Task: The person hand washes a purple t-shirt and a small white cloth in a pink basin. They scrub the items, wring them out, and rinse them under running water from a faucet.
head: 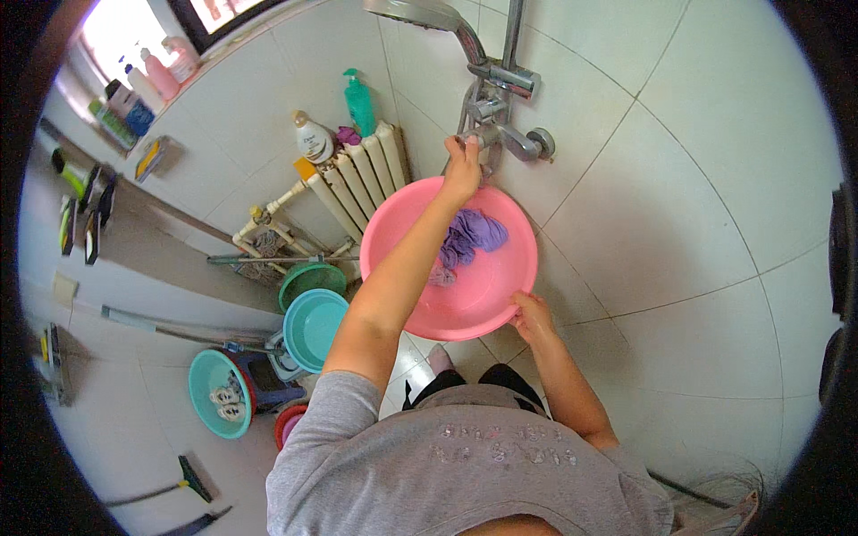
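A pink plastic basin (462, 311) is in front of my body, below the shower fittings. Bunched purple cloth (479, 231) lies inside it, with a smaller pinkish-grey piece (441, 276) beside it. My left hand (464, 167) reaches across the basin, fingers closed around part of the chrome shower mixer (493, 134) on the wall. The basin's near right rim is gripped by my right hand (533, 316). My left forearm hides part of the basin and perhaps some of the cloth. No running water can be made out.
Above hangs a shower head (415, 15). A cream radiator (358, 171) carries a green pump bottle (359, 104) and a white bottle (313, 137). To the left are a light-blue basin (315, 328), a green basin (312, 281) and a turquoise basin (201, 402) holding shoes.
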A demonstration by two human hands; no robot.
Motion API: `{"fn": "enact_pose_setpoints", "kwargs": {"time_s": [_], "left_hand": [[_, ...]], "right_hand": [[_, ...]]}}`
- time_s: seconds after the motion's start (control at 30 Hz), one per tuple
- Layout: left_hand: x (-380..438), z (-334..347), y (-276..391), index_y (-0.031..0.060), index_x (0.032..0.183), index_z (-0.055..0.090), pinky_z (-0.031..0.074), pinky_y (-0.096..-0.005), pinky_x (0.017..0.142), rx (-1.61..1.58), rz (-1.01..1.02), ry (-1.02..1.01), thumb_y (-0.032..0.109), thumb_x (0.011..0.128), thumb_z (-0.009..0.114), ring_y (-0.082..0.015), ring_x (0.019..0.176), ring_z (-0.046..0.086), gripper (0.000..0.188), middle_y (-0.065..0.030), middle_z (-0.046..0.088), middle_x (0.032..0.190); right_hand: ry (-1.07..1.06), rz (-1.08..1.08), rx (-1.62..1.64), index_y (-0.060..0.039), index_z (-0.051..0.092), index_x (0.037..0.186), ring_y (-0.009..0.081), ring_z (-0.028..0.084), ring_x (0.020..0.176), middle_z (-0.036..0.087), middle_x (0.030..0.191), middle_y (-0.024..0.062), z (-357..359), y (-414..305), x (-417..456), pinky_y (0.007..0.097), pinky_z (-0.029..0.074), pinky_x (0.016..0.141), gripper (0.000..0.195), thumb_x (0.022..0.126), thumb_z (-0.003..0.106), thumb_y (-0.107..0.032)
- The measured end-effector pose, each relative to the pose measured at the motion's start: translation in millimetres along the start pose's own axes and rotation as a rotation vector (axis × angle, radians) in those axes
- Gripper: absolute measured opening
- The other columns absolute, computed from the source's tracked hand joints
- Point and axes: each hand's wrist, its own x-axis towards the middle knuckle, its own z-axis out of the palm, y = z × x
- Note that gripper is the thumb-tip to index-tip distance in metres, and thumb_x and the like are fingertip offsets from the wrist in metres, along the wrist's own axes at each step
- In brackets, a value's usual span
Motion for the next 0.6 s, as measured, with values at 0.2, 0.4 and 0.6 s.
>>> {"fn": "enact_pose_setpoints", "kwargs": {"time_s": [0.2, 0.4, 0.6], "left_hand": [[12, -12, 9, -0.0002, 0.111, 0.028, 0.043, -0.0486, 0.071, 0.135, -0.016, -0.229, 0.047, 0.094, 0.033, -0.0456, 0.079, 0.056, 0.051, -0.0256, 0.054, 0.084], [9, -25, -101, -0.0007, 0.108, 0.045, 0.047, -0.0413, 0.072, -0.457, -0.245, -0.231, 0.045, 0.096, 0.030, -0.0282, 0.085, 0.061, 0.050, -0.0133, 0.059, 0.090], [4, 18, -124, -0.0011, 0.111, 0.054, 0.048, -0.0372, 0.089, -1.251, -0.596, -0.104, 0.048, 0.094, 0.035, -0.0269, 0.098, 0.059, 0.055, -0.0165, 0.060, 0.108]], "right_hand": [[0.014, 0.003, -0.059, 0.0027, 0.059, 0.090, 0.0200, 0.062, 0.072, 0.062, 0.086, 0.0092, 16, -17, 22, 0.0322, 0.053, 0.061, 0.018, 0.073, 0.061, -0.004], [-0.030, 0.039, -0.120, 0.0027, 0.060, 0.091, 0.0197, 0.063, 0.075, 0.062, 0.088, 0.0094, 13, -34, 44, 0.0342, 0.055, 0.064, 0.020, 0.074, 0.062, -0.005], [-0.103, 0.056, -0.179, 0.0017, 0.060, 0.092, 0.0198, 0.063, 0.073, 0.063, 0.087, 0.0080, 3, -44, 74, 0.0345, 0.055, 0.063, 0.019, 0.074, 0.062, -0.005]]}}
